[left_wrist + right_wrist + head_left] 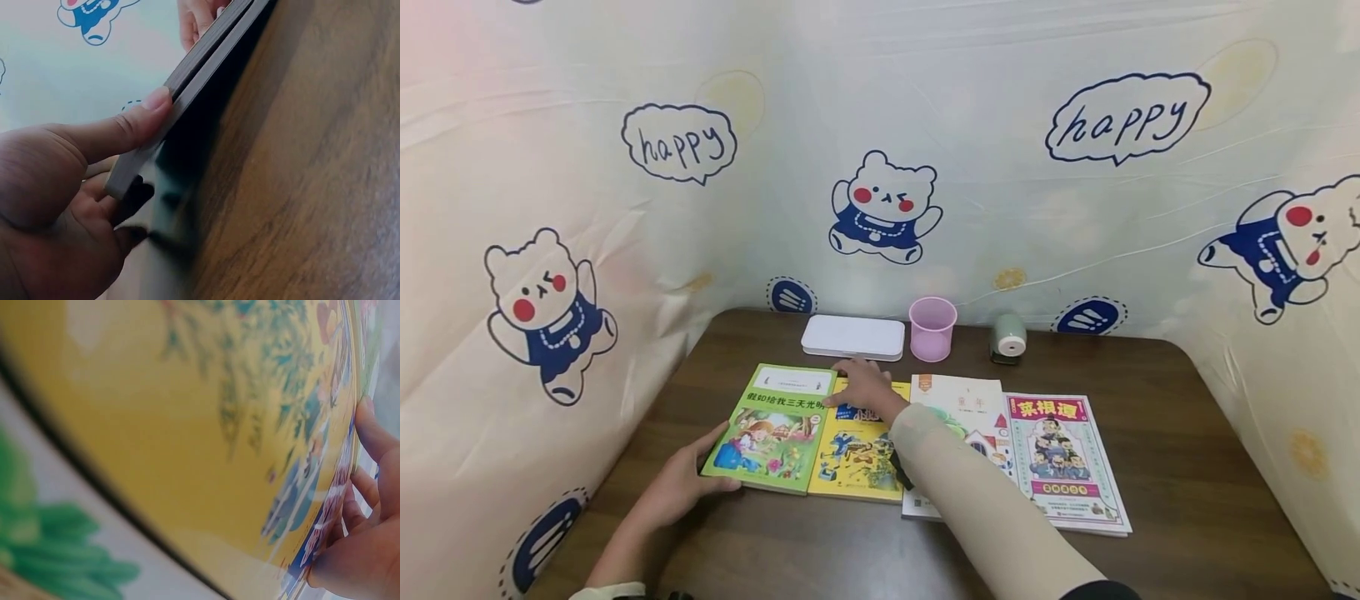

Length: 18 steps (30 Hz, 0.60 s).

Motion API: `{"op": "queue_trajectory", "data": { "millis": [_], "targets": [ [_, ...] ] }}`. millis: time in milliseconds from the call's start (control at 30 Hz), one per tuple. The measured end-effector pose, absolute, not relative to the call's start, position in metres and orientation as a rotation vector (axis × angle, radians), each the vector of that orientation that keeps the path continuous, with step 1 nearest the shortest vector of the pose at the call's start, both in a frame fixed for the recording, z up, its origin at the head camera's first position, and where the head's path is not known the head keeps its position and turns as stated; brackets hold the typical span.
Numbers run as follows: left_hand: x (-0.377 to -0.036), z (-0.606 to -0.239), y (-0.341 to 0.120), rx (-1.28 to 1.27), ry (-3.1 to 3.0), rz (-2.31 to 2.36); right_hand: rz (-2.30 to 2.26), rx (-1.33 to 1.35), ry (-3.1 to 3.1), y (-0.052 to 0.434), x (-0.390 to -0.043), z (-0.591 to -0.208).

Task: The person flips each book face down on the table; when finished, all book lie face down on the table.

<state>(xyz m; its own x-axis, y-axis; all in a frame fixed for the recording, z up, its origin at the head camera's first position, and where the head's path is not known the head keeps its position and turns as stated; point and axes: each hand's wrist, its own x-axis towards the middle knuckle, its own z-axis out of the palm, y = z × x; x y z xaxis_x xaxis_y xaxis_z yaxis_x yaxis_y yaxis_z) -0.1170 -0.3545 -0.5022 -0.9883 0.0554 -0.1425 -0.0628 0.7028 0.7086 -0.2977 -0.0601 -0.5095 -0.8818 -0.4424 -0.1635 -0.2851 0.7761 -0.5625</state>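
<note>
A green picture-covered book [775, 437] lies at the left end of a row of books. My left hand [681, 479] grips its lower left corner; in the left wrist view the thumb [134, 125] presses the page edge, with fingers behind it. My right hand [867, 390] reaches over the yellow book [859, 458] and holds the green book's upper right corner, its thumb toward the green cover. In the right wrist view the yellow cover fills most of the picture, and the fingertips are partly hidden behind its edge.
Right of the yellow book lie a white book [958, 396] and a pink-and-white book [1060, 450]. Behind the row stand a white flat case [853, 335], a pink cup [932, 329] and a green pencil sharpener [1008, 337]. A printed curtain [985, 208] surrounds the brown table [1180, 467].
</note>
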Motion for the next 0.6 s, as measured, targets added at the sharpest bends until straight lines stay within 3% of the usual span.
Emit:
{"op": "queue_trajectory", "data": {
  "millis": [600],
  "targets": [
    [-0.114,-0.487,-0.352,-0.101,2.45,1.763,-0.818,-0.565,2.677,-0.059,-0.298,-0.509]
  ]
}}
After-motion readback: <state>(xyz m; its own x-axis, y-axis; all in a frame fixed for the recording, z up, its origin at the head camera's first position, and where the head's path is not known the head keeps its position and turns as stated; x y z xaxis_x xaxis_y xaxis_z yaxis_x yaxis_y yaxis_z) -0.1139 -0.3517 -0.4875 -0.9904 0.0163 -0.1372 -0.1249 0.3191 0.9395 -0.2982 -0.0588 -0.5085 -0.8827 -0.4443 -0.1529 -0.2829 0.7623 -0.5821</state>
